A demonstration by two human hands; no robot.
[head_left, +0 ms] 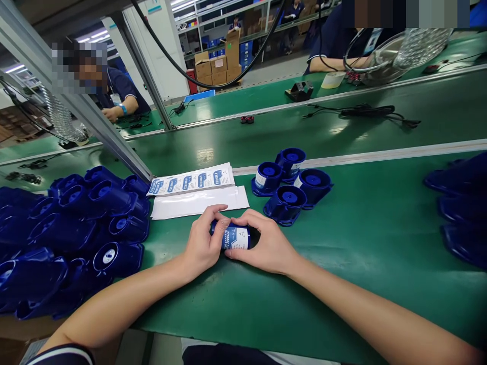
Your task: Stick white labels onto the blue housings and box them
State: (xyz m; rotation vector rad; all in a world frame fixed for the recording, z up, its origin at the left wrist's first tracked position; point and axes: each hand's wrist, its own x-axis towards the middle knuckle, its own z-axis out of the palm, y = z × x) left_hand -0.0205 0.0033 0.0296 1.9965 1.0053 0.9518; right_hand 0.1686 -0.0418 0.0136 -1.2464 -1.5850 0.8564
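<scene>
Between my two hands, low over the green bench, lies a dark blue plastic housing (249, 237) with a blue and white label (235, 238) facing up on its side. My left hand (207, 235) grips its left end, the thumb pressed on the label's left part. Around the right end curls my right hand (266, 241), its thumb along the lower edge of the label. Just beyond my hands are a printed label sheet (190, 181) and a white backing strip (198, 202). Several similar housings (289, 197) stand in a group to the right of the sheets, some with labels showing.
A large heap of blue housings (72, 218) fills the left side of the bench (342, 294). More blue parts (464, 203) lie at the far right. A metal post (95, 111) rises at left. Beyond the bench lie a black cable (365, 110) and two people at work.
</scene>
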